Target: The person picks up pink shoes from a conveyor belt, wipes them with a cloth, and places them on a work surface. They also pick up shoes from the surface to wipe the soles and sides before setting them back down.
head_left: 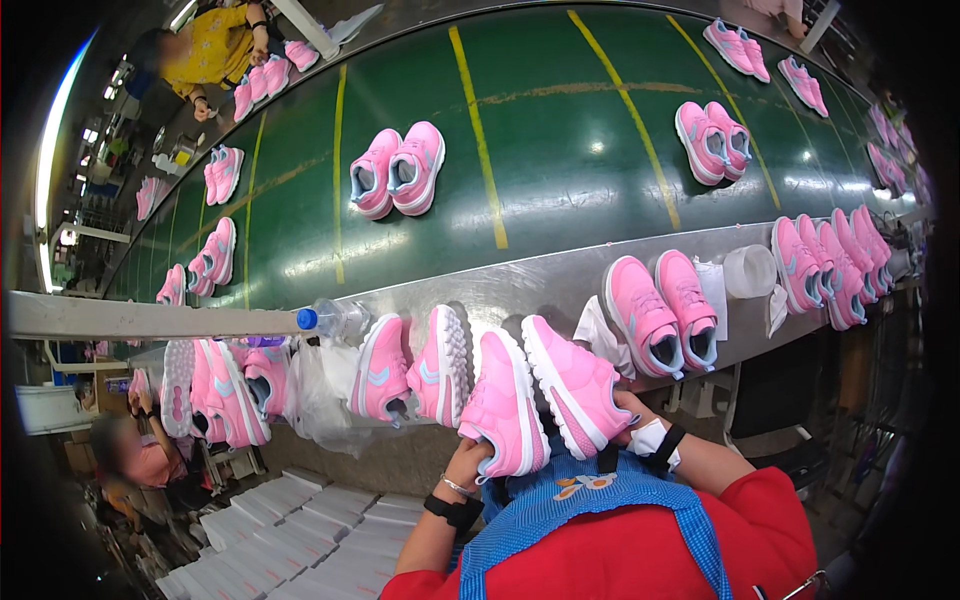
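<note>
A pink sneaker (503, 402) is in my left hand (466, 464), its fingers closed around the heel end. My right hand (634, 412) grips the heel of a second pink sneaker (578, 388). Both shoes are tilted with their white soles facing each other and their toes pointing away from me. The shoes partly hide my fingers. Just left of them, a sneaker (440, 372) lies on its side, its sole showing, beside another sneaker (379, 372). To the right, a pair of pink sneakers (646, 318) rests on the metal ledge (540, 290), near crumpled white paper (603, 338).
Beyond the ledge runs a green conveyor (540, 130) with yellow lines, carrying pairs of pink sneakers (415, 168). A white bar (150, 318) juts in from the left, near a blue-capped bottle (340, 318). White boxes (300, 530) are stacked lower left. Co-workers sit at upper and lower left.
</note>
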A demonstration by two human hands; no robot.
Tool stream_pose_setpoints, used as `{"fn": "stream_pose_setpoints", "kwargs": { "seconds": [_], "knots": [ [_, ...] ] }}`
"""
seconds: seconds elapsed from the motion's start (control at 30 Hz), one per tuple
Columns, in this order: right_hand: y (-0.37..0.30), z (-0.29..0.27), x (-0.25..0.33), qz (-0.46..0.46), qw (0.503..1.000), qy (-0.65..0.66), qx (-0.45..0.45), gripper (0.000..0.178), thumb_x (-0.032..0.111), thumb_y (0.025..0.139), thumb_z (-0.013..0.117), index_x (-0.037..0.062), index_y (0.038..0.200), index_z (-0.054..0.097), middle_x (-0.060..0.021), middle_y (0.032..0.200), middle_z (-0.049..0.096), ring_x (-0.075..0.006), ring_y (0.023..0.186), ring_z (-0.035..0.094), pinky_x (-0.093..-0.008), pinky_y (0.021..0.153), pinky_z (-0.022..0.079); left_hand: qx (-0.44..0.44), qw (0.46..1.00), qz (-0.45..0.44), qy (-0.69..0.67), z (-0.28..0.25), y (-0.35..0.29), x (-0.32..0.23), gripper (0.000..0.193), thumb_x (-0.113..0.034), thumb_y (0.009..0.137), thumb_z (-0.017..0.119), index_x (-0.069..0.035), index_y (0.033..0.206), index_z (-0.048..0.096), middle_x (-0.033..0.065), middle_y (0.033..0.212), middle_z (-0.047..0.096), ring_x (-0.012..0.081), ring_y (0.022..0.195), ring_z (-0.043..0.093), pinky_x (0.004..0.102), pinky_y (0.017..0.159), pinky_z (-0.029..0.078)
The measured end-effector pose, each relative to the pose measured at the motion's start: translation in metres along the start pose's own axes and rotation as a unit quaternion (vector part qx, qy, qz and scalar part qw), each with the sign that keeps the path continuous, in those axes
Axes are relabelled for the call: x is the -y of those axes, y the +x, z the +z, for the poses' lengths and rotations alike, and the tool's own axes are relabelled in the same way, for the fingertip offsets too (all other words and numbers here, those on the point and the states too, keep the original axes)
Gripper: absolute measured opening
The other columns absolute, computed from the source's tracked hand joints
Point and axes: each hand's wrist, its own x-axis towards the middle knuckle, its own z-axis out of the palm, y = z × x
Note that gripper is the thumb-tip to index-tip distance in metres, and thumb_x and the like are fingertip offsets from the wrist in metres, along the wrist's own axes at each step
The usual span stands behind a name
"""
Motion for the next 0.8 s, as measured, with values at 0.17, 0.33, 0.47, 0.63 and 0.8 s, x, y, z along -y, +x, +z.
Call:
{"fn": "stream_pose_setpoints", "kwargs": {
  "seconds": [0.17, 0.33, 0.47, 0.63, 0.8],
  "knots": [
    [0.002, 0.013, -0.002, -0.032, 0.997, 0.017, -0.062, 0.040, 0.011, 0.087, 0.041, -0.0035, 0.123, 0.039, -0.0156, 0.120, 0.050, -0.0236, 0.110, 0.050, -0.0384, 0.097, 0.038, -0.010, 0.999, 0.006, 0.030, 0.002, 0.013, -0.002, 0.046, 0.000, 0.070, 0.049, 0.001, 0.116, 0.044, 0.0097, 0.106, 0.055, 0.0205, 0.089, 0.057, 0.0304, 0.074, 0.047],
    [0.007, 0.004, -0.007, -0.091, 0.993, -0.032, -0.074, 0.041, 0.005, 0.084, 0.042, -0.0009, 0.124, 0.040, -0.0125, 0.118, 0.051, -0.0215, 0.106, 0.052, -0.0352, 0.092, 0.042, -0.118, 0.955, 0.219, 0.161, 0.015, 0.045, 0.004, 0.037, -0.005, 0.071, 0.053, 0.004, 0.107, 0.049, 0.0097, 0.094, 0.058, 0.0195, 0.079, 0.058, 0.0297, 0.072, 0.045],
    [0.006, 0.017, -0.004, -0.127, 0.987, -0.071, -0.061, 0.045, -0.002, 0.079, 0.043, -0.0003, 0.124, 0.040, -0.0099, 0.117, 0.052, -0.0185, 0.102, 0.054, -0.0309, 0.089, 0.043, -0.161, 0.876, 0.243, 0.383, 0.021, 0.051, -0.006, 0.053, -0.009, 0.074, 0.053, 0.006, 0.121, 0.036, 0.0194, 0.101, 0.056, 0.0297, 0.086, 0.057, 0.0336, 0.078, 0.044],
    [0.000, 0.040, -0.002, -0.159, 0.976, -0.144, -0.031, 0.049, -0.002, 0.077, 0.045, -0.0001, 0.126, 0.038, -0.0088, 0.120, 0.049, -0.0155, 0.107, 0.050, -0.0283, 0.090, 0.041, -0.171, 0.789, 0.393, 0.441, 0.069, -0.016, -0.025, 0.052, -0.011, 0.078, 0.056, 0.004, 0.123, 0.035, 0.0199, 0.111, 0.048, 0.0292, 0.104, 0.049, 0.0353, 0.085, 0.040],
    [-0.004, 0.056, -0.019, -0.179, 0.957, -0.225, -0.043, 0.048, 0.008, 0.082, 0.051, 0.0020, 0.127, 0.039, -0.0057, 0.118, 0.049, -0.0140, 0.108, 0.046, -0.0285, 0.092, 0.037, 0.022, 0.992, 0.090, 0.081, 0.093, -0.020, -0.023, 0.052, -0.027, 0.092, 0.037, 0.000, 0.134, 0.022, 0.0140, 0.130, 0.037, 0.0211, 0.118, 0.038, 0.0342, 0.096, 0.034]
  ]
}}
